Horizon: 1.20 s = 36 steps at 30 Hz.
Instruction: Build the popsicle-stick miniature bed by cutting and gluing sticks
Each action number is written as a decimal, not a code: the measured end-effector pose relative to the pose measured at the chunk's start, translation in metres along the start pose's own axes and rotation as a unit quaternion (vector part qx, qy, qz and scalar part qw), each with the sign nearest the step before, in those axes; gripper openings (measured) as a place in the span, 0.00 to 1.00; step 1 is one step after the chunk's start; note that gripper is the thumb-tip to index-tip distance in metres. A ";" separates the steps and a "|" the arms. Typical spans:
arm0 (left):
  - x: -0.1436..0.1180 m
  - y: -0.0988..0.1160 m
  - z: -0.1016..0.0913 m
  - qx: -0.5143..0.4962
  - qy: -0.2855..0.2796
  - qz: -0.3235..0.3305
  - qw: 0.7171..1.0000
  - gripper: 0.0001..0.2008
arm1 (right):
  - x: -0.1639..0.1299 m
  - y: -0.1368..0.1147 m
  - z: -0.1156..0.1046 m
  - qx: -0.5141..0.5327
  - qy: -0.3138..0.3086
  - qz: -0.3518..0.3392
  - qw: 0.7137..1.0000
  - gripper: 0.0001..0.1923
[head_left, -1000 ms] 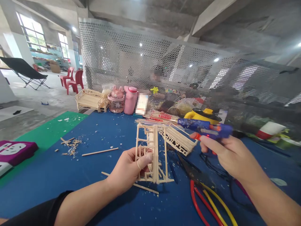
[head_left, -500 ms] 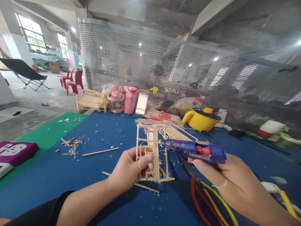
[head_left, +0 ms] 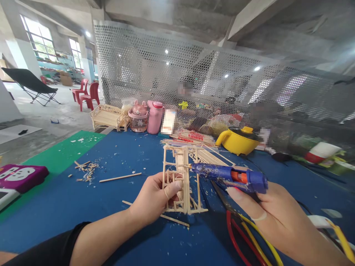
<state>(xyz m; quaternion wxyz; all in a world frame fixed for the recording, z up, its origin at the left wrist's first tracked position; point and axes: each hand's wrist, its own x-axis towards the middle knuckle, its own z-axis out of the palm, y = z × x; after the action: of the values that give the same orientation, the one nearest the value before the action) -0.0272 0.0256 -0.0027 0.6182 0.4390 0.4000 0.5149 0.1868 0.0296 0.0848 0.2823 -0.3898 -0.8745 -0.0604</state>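
Note:
My left hand (head_left: 155, 195) is closed around the left side of a small wooden stick frame (head_left: 186, 184), its thumb pressed on the inner sticks. The frame has uprights and short crossbars and is held up above the blue tabletop. In my right hand (head_left: 274, 214) is a blue glue gun (head_left: 227, 175), pointed left. Its metal nozzle is at the frame's middle uprights; whether it touches them I cannot tell. Below the gun lie scissors (head_left: 235, 221) with red and yellow handles, partly hidden by my right hand. Loose sticks (head_left: 120, 177) lie left of the frame.
Wood scraps (head_left: 87, 171) litter the left of the blue table (head_left: 83, 207). Along the back stand a wooden stick model (head_left: 108, 117), a pink bottle (head_left: 155, 117), stick bundles (head_left: 191, 136) and a yellow pot (head_left: 238, 142). A perforated metal screen (head_left: 155, 59) rises behind them.
The whole view has shifted slightly to the right. Both hands keep their grips, and the glue gun's nozzle stays at the frame's middle uprights.

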 end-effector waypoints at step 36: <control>-0.002 0.005 0.002 -0.029 -0.002 -0.002 1.000 0.22 | 0.006 -0.009 0.001 0.019 -0.018 -0.032 0.999 0.15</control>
<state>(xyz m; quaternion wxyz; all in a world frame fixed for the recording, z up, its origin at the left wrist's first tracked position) -0.0272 0.0243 0.0027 0.6325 0.4209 0.3848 0.5241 0.1767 0.0274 0.0876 0.2717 -0.3573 -0.8924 -0.0454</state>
